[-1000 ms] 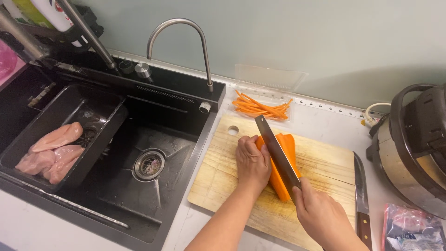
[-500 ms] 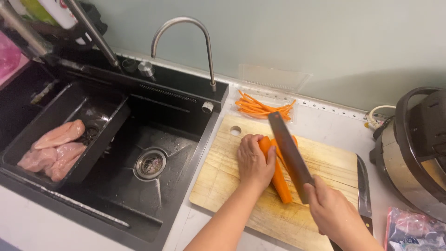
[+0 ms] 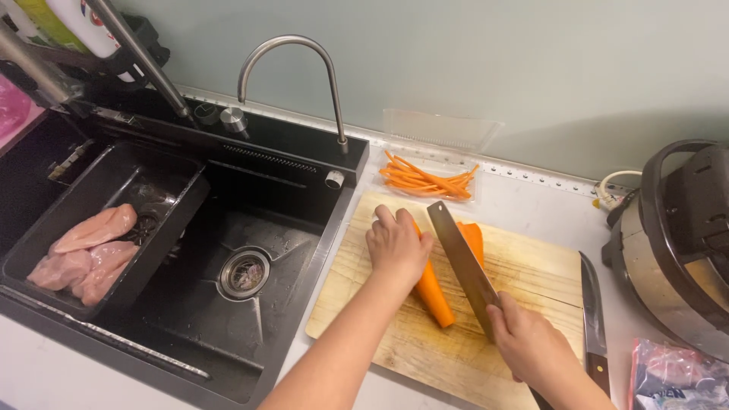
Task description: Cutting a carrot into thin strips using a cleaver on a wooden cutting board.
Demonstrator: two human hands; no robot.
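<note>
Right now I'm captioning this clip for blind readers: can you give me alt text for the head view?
A left hand steadies a carrot on a wooden cutting board while the right hand holds a cleaver against it. Carrot strips lie in a clear tray behind; raw chicken sits in a black sink bin at left.

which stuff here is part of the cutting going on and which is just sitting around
In use: left hand, carrot, cleaver, right hand, cutting board, carrot strips.

Lying about: spare knife, raw chicken, faucet, cooker.
</note>
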